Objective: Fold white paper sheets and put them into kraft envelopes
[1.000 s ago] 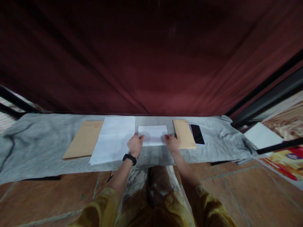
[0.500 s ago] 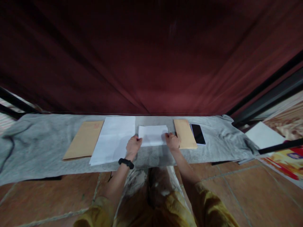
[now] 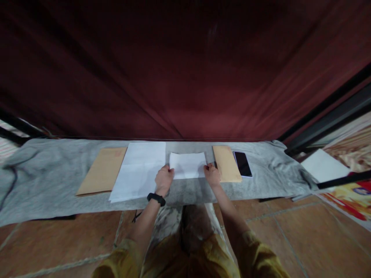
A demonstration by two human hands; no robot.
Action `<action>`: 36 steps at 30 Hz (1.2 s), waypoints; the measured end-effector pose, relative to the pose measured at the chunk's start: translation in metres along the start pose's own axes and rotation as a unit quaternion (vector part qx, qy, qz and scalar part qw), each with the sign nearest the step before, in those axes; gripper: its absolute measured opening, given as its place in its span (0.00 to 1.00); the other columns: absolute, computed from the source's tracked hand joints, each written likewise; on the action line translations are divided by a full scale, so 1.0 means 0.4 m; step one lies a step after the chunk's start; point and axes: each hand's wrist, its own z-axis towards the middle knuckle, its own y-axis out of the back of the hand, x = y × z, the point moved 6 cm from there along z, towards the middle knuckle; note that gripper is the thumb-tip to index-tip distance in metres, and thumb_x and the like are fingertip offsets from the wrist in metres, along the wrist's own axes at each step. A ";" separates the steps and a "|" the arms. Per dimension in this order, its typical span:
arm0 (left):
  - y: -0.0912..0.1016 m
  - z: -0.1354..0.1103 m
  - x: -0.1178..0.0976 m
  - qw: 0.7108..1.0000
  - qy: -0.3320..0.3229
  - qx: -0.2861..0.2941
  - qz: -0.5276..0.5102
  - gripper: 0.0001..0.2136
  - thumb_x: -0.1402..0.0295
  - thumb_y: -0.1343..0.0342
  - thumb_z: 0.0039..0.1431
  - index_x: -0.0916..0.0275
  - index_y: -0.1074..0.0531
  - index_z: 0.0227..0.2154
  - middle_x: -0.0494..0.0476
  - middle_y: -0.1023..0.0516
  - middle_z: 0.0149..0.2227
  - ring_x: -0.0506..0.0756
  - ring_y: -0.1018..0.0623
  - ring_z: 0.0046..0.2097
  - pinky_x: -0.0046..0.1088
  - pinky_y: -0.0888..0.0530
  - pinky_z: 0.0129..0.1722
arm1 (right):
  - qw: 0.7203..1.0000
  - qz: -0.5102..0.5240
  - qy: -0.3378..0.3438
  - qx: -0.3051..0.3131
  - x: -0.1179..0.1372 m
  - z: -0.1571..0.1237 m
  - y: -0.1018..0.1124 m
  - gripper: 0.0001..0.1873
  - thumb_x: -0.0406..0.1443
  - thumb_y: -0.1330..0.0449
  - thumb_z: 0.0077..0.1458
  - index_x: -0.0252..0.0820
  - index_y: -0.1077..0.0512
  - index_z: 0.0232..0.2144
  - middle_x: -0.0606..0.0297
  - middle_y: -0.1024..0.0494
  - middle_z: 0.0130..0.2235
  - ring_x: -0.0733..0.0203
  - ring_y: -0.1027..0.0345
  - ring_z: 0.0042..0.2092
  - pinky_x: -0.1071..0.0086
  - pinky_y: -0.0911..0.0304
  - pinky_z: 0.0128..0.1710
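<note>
A folded sheet of white paper (image 3: 188, 165) lies in front of me on the grey cloth, its far edge slightly raised. My left hand (image 3: 164, 178) pinches its left edge, with a dark band on the wrist. At the opposite edge, my right hand (image 3: 212, 173) has its fingers closed on the paper. Larger white sheets (image 3: 140, 166) lie just left of my left hand. Right beside my right hand is a brown envelope (image 3: 227, 164).
Farther left lies a stack of brown envelopes (image 3: 102, 172). A smartphone (image 3: 243, 164) rests right of the single envelope. Grey cloth (image 3: 275, 170) covers the narrow table. A dark red curtain (image 3: 185, 77) hangs behind it, and black metal bars (image 3: 336, 119) stand at the right.
The folded paper's far edge has lifted and curved a little. My right hand has shifted slightly to the right; both hands keep their hold on the paper's sides.
</note>
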 end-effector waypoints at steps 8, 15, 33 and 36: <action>0.018 -0.025 -0.027 0.999 -0.002 -0.018 0.035 0.16 0.60 0.52 0.67 0.60 0.26 0.50 0.66 0.18 0.45 0.62 0.19 0.48 0.34 0.27 0.43 | 1.000 -0.010 -0.005 0.001 0.005 -0.001 0.003 0.15 0.39 0.48 0.69 0.40 0.25 0.48 0.55 0.16 0.39 0.56 0.22 0.44 0.70 0.36 0.41; 0.013 -0.040 -0.038 0.992 -0.042 -0.068 0.097 0.18 0.61 0.56 0.70 0.65 0.28 0.53 0.69 0.18 0.41 0.64 0.19 0.47 0.36 0.27 0.42 | 0.999 -0.027 0.014 -0.015 0.011 -0.004 -0.007 0.14 0.39 0.49 0.70 0.39 0.27 0.47 0.55 0.16 0.40 0.58 0.21 0.42 0.72 0.36 0.38; 0.005 -0.041 -0.044 0.979 -0.082 -0.134 0.132 0.16 0.65 0.56 0.70 0.67 0.33 0.53 0.65 0.21 0.43 0.60 0.19 0.42 0.34 0.24 0.39 | 0.988 -0.108 0.063 -0.091 0.026 -0.014 -0.029 0.15 0.40 0.53 0.71 0.37 0.31 0.47 0.51 0.20 0.42 0.59 0.22 0.35 0.71 0.37 0.32; 0.001 -0.057 -0.074 0.969 -0.135 -0.158 0.130 0.16 0.70 0.55 0.68 0.68 0.32 0.54 0.68 0.24 0.50 0.61 0.22 0.50 0.38 0.25 0.48 | 0.985 -0.114 0.070 -0.104 0.028 -0.019 -0.031 0.16 0.39 0.55 0.71 0.37 0.31 0.49 0.51 0.20 0.42 0.58 0.22 0.35 0.70 0.36 0.32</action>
